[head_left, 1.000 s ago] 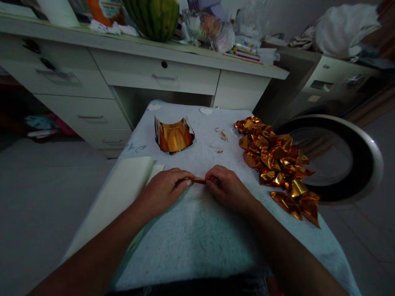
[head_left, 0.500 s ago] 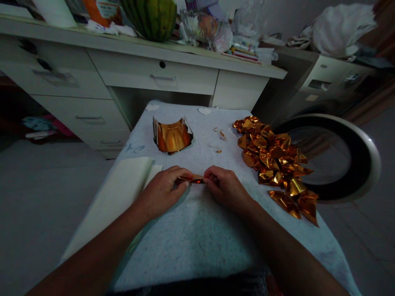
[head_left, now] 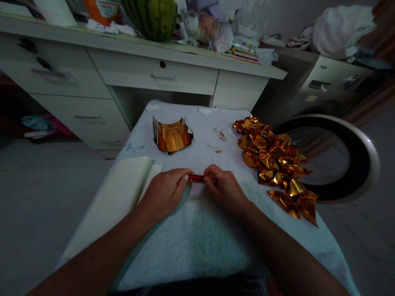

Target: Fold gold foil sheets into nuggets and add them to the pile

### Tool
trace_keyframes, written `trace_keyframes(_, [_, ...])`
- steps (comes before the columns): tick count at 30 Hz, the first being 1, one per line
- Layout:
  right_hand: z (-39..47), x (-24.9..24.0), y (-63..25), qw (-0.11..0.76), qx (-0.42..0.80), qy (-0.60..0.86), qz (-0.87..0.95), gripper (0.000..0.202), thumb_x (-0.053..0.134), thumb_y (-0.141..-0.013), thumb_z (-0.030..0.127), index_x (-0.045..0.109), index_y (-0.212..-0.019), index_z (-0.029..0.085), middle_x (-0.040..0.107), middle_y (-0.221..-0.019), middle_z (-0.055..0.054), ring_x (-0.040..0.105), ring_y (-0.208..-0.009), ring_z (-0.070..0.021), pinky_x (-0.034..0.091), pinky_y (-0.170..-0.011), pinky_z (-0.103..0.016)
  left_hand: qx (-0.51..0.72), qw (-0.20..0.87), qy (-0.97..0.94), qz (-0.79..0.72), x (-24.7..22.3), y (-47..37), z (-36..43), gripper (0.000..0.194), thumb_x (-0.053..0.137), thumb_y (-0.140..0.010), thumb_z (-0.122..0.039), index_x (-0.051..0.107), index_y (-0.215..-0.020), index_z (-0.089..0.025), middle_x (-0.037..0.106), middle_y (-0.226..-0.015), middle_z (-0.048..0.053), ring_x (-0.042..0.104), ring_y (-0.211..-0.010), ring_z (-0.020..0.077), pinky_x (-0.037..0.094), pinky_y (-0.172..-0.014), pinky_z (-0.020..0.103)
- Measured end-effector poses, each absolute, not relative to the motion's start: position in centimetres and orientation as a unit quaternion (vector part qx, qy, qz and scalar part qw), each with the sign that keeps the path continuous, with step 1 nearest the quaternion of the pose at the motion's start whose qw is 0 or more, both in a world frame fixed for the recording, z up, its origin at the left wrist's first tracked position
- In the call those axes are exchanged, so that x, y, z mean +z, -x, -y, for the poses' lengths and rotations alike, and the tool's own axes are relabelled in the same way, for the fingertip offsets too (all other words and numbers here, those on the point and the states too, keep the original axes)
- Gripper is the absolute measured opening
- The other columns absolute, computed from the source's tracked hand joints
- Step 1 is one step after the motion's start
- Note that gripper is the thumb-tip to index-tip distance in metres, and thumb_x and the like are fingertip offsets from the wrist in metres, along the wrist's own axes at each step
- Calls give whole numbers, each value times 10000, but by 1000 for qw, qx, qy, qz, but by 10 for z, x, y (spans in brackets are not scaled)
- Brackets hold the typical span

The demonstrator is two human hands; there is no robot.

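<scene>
A narrow strip of shiny copper-coloured foil (head_left: 196, 178) is stretched between my two hands above the cloth-covered table (head_left: 212, 238). My left hand (head_left: 168, 189) pinches its left end between thumb and fingers. Its right end is held in the closed fingers of my right hand (head_left: 224, 188). Beyond my left hand stands a curved stack of gold foil sheets (head_left: 173, 136). To the right lies a pile of folded gold foil pieces (head_left: 267, 150). Small foil scraps (head_left: 222, 135) rest between the stack and the pile.
Pale folded paper (head_left: 117, 197) lies along the table's left side. Behind the table is a white drawer desk (head_left: 135, 78) bearing a watermelon (head_left: 151, 18) and a glass bowl (head_left: 202, 28). A washing machine's open round door (head_left: 364, 160) borders the right side.
The foil between my hands has become a flatter, narrower strip. My left fingers have straightened and closed over its end. My right hand has barely moved.
</scene>
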State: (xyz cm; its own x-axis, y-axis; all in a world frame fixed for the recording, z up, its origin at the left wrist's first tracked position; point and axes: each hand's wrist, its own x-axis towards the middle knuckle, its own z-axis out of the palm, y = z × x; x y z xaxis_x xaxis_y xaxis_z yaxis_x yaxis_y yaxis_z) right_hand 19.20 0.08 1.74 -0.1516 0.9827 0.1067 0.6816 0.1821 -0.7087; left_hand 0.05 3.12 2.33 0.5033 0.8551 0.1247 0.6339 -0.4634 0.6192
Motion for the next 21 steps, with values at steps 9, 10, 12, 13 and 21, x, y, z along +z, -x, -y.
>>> trace_keyframes(9, [0,17,-190,274,245,586,722,100,456,-914,159,536,-867,197,520,-620,45,481,-547,-109,307,-575,-224,167,229,-831,-479,21,-4,-28,387,340,-944,-266,664,-1130,-170,728,-1085,88,677,-991,261,497,-870,404])
trace_keyframes(10, [1,18,-190,273,245,586,723,98,457,-913,159,534,-868,197,519,-617,46,479,-543,-109,304,-572,-224,165,229,-830,-482,21,-5,-28,382,335,-949,-271,664,-1119,-176,730,-1065,84,679,-975,259,497,-857,402])
trace_keyframes(12, [1,19,-189,272,246,583,725,95,456,-914,164,533,-870,198,523,-612,47,476,-536,-108,299,-565,-223,164,228,-828,-485,21,-5,-27,374,324,-959,-282,660,-1095,-187,733,-1019,74,682,-933,253,495,-818,392])
trace_keyframes(13, [1,19,-189,272,248,581,726,93,456,-914,166,533,-873,197,529,-614,46,478,-534,-108,298,-563,-223,164,228,-828,-486,22,-5,-27,371,318,-964,-287,657,-1080,-191,731,-997,69,681,-913,249,492,-797,384])
trace_keyframes(21, [2,18,-189,278,245,586,721,103,457,-915,184,544,-863,200,535,-600,43,470,-519,-107,297,-555,-225,178,228,-828,-480,18,-4,-27,329,334,-958,-259,646,-1046,-198,720,-966,54,673,-906,233,493,-795,361])
